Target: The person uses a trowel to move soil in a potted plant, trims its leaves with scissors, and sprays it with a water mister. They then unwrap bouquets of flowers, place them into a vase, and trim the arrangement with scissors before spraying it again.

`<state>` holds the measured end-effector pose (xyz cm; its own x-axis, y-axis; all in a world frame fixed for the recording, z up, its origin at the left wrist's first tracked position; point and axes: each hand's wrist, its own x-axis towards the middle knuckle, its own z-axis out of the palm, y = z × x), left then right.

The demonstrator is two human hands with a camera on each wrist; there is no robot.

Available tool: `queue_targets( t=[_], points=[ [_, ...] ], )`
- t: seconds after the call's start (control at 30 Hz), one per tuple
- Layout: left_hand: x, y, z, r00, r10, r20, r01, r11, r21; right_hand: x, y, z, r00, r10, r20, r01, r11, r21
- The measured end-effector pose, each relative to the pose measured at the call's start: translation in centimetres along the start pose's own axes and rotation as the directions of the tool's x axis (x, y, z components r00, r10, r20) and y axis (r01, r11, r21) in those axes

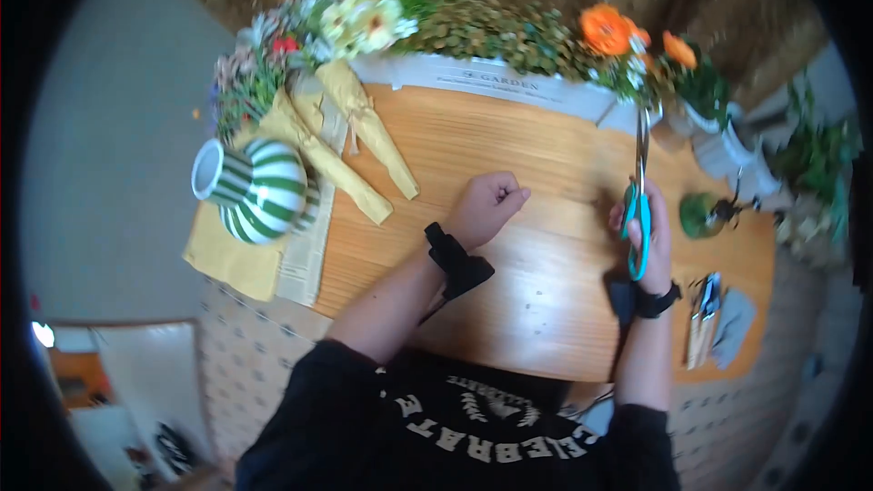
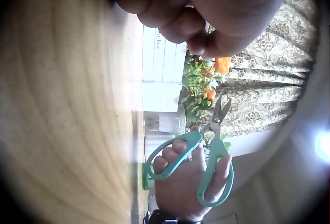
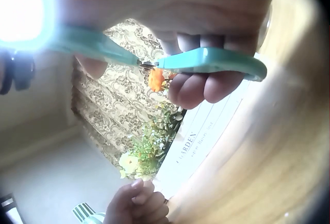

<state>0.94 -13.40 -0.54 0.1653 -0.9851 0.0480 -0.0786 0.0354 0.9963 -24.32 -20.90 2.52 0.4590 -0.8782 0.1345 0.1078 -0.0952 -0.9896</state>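
My left hand (image 1: 486, 209) is over the middle of the wooden table, its fingers curled in and holding nothing; in the left wrist view the same hand (image 2: 206, 7) fills the top. On the right, my right hand (image 1: 658, 236) grips green-handled scissors (image 1: 645, 218), fingers through the loops. Their blades point away from me toward the planter and look slightly parted in the left wrist view, where the scissors (image 2: 215, 127) stand upright. The right wrist view shows the green handle (image 3: 196, 60) against the curled fingers.
A white planter (image 1: 491, 78) with flowers lines the back edge. Paper-wrapped bundles (image 1: 368, 132) and a green-striped vase (image 1: 273, 191) lie at the left, over newspaper (image 1: 305, 259). At the right are a green glass bottle (image 1: 698, 215), small tools (image 1: 702, 318) and a grey cloth (image 1: 735, 325).
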Motion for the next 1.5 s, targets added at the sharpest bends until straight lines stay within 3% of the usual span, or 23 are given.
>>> queue_targets(
  t=[0.03,0.2,0.33,0.47,0.53,0.67,0.83,0.93,1.03,1.13,1.23,1.5],
  points=[
    [0.1,-0.4,0.0,0.999,-0.05,0.004,0.05,0.998,-0.045,0.1,0.2,0.0,1.0,-0.01,0.011,0.011,0.999,-0.039],
    [0.2,-0.8,-0.1,0.999,0.052,0.001,-0.052,0.998,0.028,0.6,0.3,1.3,1.0,0.02,-0.024,-0.021,0.997,-0.069],
    [0.1,-0.2,-0.3,0.998,0.062,-0.01,-0.06,0.99,0.125,1.3,-1.3,4.0,0.993,0.051,0.105,-0.033,0.986,-0.161],
    [0.1,0.2,-0.2,0.996,0.074,-0.04,-0.066,0.984,0.166,3.8,-4.2,6.9,0.931,0.212,0.297,-0.094,0.926,-0.365],
    [0.0,0.4,-0.2,0.998,0.038,-0.046,-0.031,0.989,0.145,5.8,-4.7,8.8,0.911,0.218,0.349,-0.051,0.902,-0.429],
    [0.2,-0.2,0.0,0.99,0.108,-0.086,-0.096,0.987,0.13,9.8,-5.2,13.3,0.883,0.238,0.405,0.021,0.841,-0.541],
    [0.1,-0.1,-0.1,0.991,0.098,-0.09,-0.085,0.986,0.144,12.6,-5.6,17.2,0.864,0.294,0.41,0.042,0.768,-0.639],
    [0.0,0.2,-0.2,0.993,0.084,-0.085,-0.072,0.987,0.145,13.6,-5.7,18.2,0.864,0.329,0.381,0.12,0.601,-0.79],
    [0.2,0.1,-0.1,0.994,0.075,-0.082,-0.061,0.986,0.158,13.8,-5.2,18.8,0.894,0.27,0.358,0.126,0.615,-0.779],
    [0.2,0.2,-0.3,0.996,0.063,-0.064,-0.051,0.985,0.167,13.9,-5.4,19.7,0.895,0.247,0.372,0.185,0.552,-0.813],
    [0.1,0.6,-0.6,0.999,0.02,-0.036,-0.014,0.984,0.178,14.1,-5.1,20.2,0.9,0.306,0.311,0.068,0.605,-0.793],
    [0.4,-0.2,0.1,0.998,0.044,-0.054,-0.032,0.979,0.203,13.8,-4.2,20.6,0.917,0.218,0.334,0.058,0.756,-0.653]
  ],
)
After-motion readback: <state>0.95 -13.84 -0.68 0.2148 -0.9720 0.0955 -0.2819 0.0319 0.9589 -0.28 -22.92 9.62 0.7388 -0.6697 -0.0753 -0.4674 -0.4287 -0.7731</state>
